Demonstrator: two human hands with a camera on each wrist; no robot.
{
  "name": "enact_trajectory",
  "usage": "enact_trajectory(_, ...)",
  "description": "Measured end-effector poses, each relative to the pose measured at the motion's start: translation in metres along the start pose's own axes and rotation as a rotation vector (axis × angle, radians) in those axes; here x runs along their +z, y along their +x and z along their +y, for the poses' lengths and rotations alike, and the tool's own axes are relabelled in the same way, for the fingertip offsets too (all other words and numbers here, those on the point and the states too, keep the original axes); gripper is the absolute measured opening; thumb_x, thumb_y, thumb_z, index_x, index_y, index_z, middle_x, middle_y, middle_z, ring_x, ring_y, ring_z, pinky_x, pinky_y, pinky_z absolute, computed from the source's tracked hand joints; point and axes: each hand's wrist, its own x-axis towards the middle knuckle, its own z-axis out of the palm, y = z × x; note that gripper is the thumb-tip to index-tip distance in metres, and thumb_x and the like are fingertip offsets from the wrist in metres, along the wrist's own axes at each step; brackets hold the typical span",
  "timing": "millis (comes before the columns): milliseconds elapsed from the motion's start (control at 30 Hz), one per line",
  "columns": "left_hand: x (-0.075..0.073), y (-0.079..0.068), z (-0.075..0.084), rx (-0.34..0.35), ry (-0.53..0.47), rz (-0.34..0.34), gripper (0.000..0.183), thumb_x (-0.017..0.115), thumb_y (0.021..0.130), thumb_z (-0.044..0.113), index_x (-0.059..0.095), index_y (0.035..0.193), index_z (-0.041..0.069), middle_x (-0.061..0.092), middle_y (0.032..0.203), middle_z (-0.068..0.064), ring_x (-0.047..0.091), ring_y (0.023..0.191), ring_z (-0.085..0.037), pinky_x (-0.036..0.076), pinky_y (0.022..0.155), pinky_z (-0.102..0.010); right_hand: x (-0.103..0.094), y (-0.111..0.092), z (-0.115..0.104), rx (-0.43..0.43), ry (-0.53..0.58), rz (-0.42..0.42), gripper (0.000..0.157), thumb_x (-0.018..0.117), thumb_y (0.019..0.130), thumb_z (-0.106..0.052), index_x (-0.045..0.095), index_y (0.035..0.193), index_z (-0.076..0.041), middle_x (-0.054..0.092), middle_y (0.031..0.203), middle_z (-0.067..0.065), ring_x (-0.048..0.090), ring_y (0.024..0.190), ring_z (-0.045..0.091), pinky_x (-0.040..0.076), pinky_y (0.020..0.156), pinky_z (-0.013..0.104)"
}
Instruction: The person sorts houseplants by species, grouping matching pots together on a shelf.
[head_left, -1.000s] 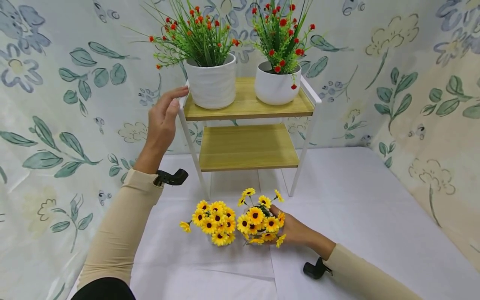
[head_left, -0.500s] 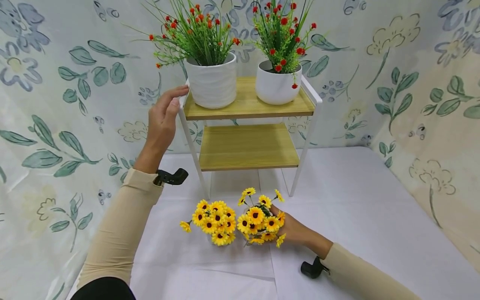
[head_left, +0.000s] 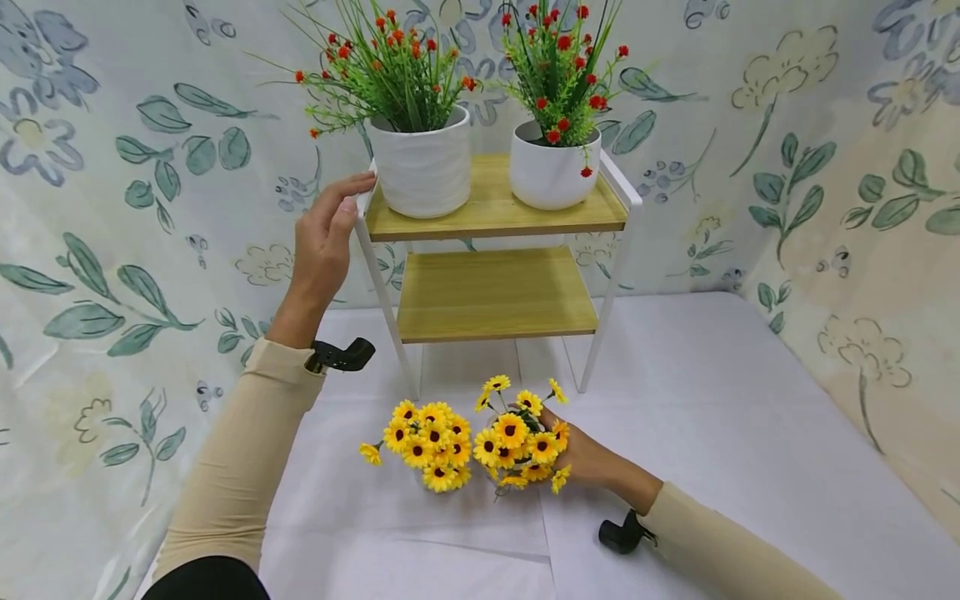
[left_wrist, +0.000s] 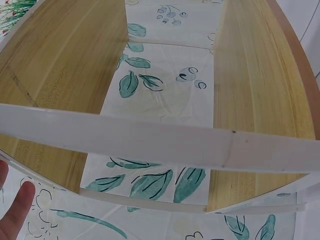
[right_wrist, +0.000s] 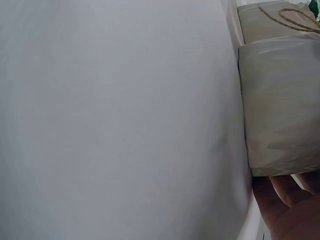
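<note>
"Resting on the white side rail [head_left: 365, 198] of the shelf [head_left: 495, 292], is our left hand [head_left: 321, 246] gripping anything?"

"Nothing; its fingers are loosely extended, touching the rail."

"And our right hand [head_left: 588, 458]?"

"Its fingers curl round the far side of the right flowerpot [right_wrist: 282, 110], their tips hidden behind yellow blooms [head_left: 512, 432]. That pot stands on the white cloth [head_left: 675, 400] before the shelf, just beside the left flowerpot [right_wrist: 272, 25]."

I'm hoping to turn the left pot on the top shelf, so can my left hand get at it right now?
Probably yes: your left hand is at the white side rail, close beside the left pot. Only that rail seems to lie between them.
</note>
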Motion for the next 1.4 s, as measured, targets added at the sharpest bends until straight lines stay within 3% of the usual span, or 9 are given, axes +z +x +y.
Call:
enact_trajectory(200,-0.0003,0.0004,-0.0005,0.002,-0.002,0.005,0.043,0.035,0.095,0.016,0.057,0.123,-0.009,0.055,0.133,-0.023,0.045,0.132,-0.024,0.030,0.110,-0.027,-0.0014,0.0032,0.0008,-0.051,0.015,-0.025,0.084,0.072,0.085,-0.019,0.023,0.152,-0.009,0.035,0.152,0.014,0.037,0.136,0.017,0.028,0.107,0.021)
enact_trajectory(367,-0.0007,0.0010,-0.0007,0.003,-0.008,0.007,0.043,0.035,0.095,0.016,0.057,0.122,-0.009,0.055,0.133,-0.023,0.045,0.132,-0.025,0.030,0.110,-0.027,-0.0014,0.0053,0.0013,-0.053,0.011,-0.043,0.088,0.075,0.081,-0.020,0.022,0.152,-0.012,0.036,0.151,0.009,0.037,0.135,0.015,0.028,0.108,0.022)
enact_trajectory(667,-0.0003,-0.0006,-0.0022,0.011,-0.006,0.005,0.043,0.036,0.095,0.016,0.057,0.122,-0.010,0.055,0.132,-0.023,0.045,0.132,-0.026,0.030,0.110,-0.028,0.0008,0.0045,0.0018,-0.047,0.036,-0.015,0.080,0.073,0.083,-0.018,0.027,0.148,-0.005,0.043,0.144,0.015,0.045,0.127,0.013,0.033,0.104,0.021)
enact_trajectory(933,-0.0015,0.0010,-0.0007,0.008,-0.003,0.008,0.044,0.035,0.094,0.017,0.057,0.122,-0.009,0.055,0.133,-0.023,0.046,0.132,-0.025,0.030,0.110,-0.027,-0.0001,0.0078,0.0035,-0.057,0.006,0.020,0.077,0.075,0.082,-0.016,0.032,0.144,0.000,0.050,0.139,0.013,0.049,0.122,0.014,0.037,0.103,0.022)
enact_trajectory(1133,-0.0005,0.0004,-0.0015,0.014,-0.003,0.008,0.044,0.035,0.094,0.017,0.057,0.122,-0.010,0.055,0.132,-0.023,0.046,0.132,-0.025,0.030,0.110,-0.028,0.0001,0.0057,0.0038,-0.074,-0.005,0.041,0.072,0.075,0.082,-0.016,0.037,0.142,-0.002,0.052,0.137,0.013,0.051,0.122,0.013,0.038,0.102,0.023)
enact_trajectory(1400,-0.0003,0.0014,-0.0017,0.031,0.004,0.014,0.044,0.035,0.094,0.016,0.057,0.121,-0.011,0.055,0.132,-0.025,0.046,0.131,-0.029,0.030,0.110,-0.028,-0.0089,-0.0004,-0.0004,-0.064,0.071,0.074,0.074,0.075,0.080,-0.013,0.037,0.143,-0.004,0.050,0.138,0.014,0.051,0.121,0.012,0.039,0.101,0.021)
